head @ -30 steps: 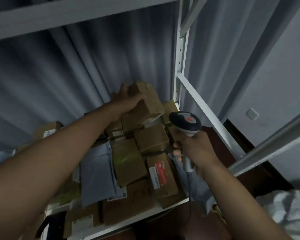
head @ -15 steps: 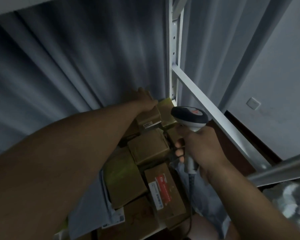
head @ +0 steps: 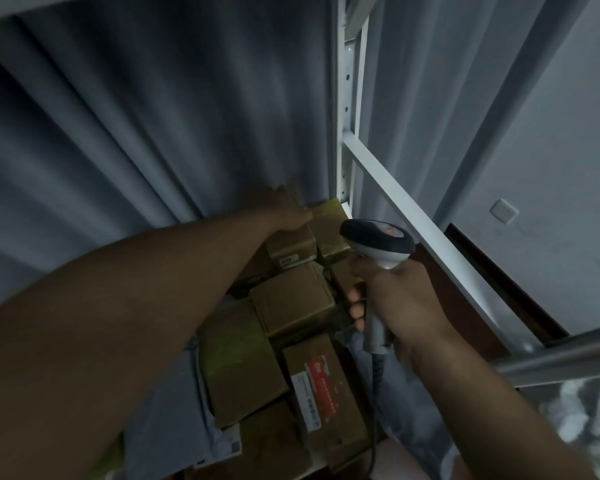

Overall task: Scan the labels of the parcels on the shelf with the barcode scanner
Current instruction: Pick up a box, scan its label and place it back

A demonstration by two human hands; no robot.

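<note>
Several brown cardboard parcels lie packed on the shelf. My left hand (head: pixel 286 213) reaches to the back and grips the top of a small brown parcel (head: pixel 291 249) with a white label on its front. My right hand (head: pixel 392 303) holds the handle of a grey and black barcode scanner (head: pixel 378 242), whose head points left toward that parcel. Nearer to me lies a parcel with a red and white label (head: pixel 321 389). A plain brown box (head: pixel 293 299) sits between them.
The white shelf upright (head: pixel 347 98) and a slanting side rail (head: pixel 423 233) stand to the right. A grey curtain (head: pixel 153 116) hangs behind the shelf. Grey mailer bags (head: pixel 174 424) lie at the left. The scanner's cord (head: pixel 374 410) hangs down. A wall socket (head: pixel 503 211) is at the right.
My left hand has set the small parcel down lower at the back of the shelf and still grips it. The camera has moved closer and to the right. The scanner has stayed almost still.
</note>
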